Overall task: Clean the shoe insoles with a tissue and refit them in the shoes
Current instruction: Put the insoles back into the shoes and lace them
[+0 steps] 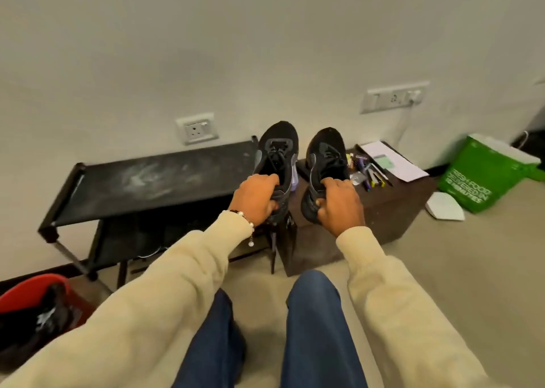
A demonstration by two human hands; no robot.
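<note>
Keep both shoes level and set them down heel-first before extracting either insole; no tissue is visible. The left hand (256,200) grasps the left shoe (275,157) at its collar, toe at 12 o'clock from the grip. The right hand (339,203) likewise grasps the right shoe (324,157) at the heel, toe at 12 o'clock.

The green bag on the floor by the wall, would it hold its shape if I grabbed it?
The green bag looks soft-sided and creased, so it would probably sag. It leans slightly, so a push might tip it. Its contents are hidden, so weight is unclear.
</note>
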